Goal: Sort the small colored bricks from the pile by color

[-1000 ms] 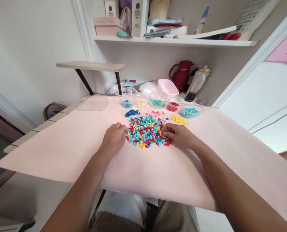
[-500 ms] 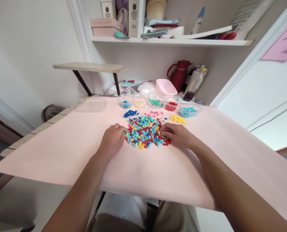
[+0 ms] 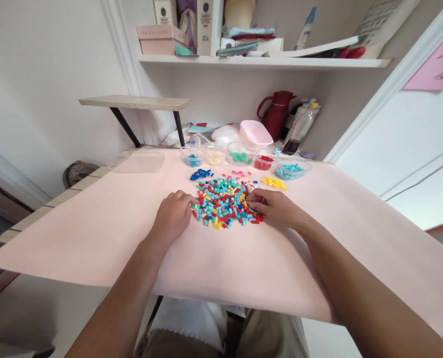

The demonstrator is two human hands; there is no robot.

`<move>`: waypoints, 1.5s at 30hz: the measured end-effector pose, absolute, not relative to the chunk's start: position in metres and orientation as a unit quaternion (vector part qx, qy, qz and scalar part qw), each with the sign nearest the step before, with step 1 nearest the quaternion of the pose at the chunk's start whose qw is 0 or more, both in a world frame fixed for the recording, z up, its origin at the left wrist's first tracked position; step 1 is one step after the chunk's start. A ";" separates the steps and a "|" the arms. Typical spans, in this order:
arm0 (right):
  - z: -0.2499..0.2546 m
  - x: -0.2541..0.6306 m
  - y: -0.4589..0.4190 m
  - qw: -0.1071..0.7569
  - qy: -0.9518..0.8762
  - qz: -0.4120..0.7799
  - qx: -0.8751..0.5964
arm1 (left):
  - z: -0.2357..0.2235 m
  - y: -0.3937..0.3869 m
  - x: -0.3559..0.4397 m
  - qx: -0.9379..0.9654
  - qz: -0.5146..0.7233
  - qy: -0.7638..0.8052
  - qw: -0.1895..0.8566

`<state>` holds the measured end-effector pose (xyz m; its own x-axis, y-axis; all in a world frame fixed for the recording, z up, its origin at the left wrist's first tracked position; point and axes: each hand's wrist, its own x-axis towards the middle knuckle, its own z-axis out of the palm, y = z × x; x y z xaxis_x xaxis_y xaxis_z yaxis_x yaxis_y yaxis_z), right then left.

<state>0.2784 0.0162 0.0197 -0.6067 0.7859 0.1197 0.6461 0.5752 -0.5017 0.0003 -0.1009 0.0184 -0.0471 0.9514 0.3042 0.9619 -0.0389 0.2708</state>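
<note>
A heap of small toy building bricks (image 3: 223, 201) in red, light blue, green, yellow and other colours lies on the pink-covered table. My left hand (image 3: 174, 211) rests at the heap's left edge with its fingers curled together; anything between the fingertips is too small to make out. On the right edge, my right hand (image 3: 275, 205) has thumb and forefinger bent toward each other among the bricks. Its fingertips are close to yellow and red pieces, and what they grip, if anything, is unclear. Behind the heap lie small groups of dark blue bricks (image 3: 201, 174), pink bricks (image 3: 236, 173) and yellow bricks (image 3: 274, 183).
Clear tubs stand in a row behind, among them one with green bricks (image 3: 239, 157), one with red bricks (image 3: 263, 162) and one with light blue bricks (image 3: 290, 171). A clear lid or tray (image 3: 138, 162) lies left, near a raised wooden shelf (image 3: 133, 102). A red jug (image 3: 277, 117) stands behind.
Both hands stay in nearly the same place at the heap's edges. The whole view has shifted very slightly; the bricks show no clear change.
</note>
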 end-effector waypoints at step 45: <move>0.022 0.300 0.045 0.328 -0.738 0.303 -0.506 | 0.008 -0.087 -0.023 -0.671 -0.295 -0.680 -0.022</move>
<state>0.3001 0.0450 0.0224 -0.2725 0.9455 0.1782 0.5483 0.3048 -0.7788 -0.0226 -0.0867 0.0084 -0.0974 0.9255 0.3660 0.8999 -0.0752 0.4296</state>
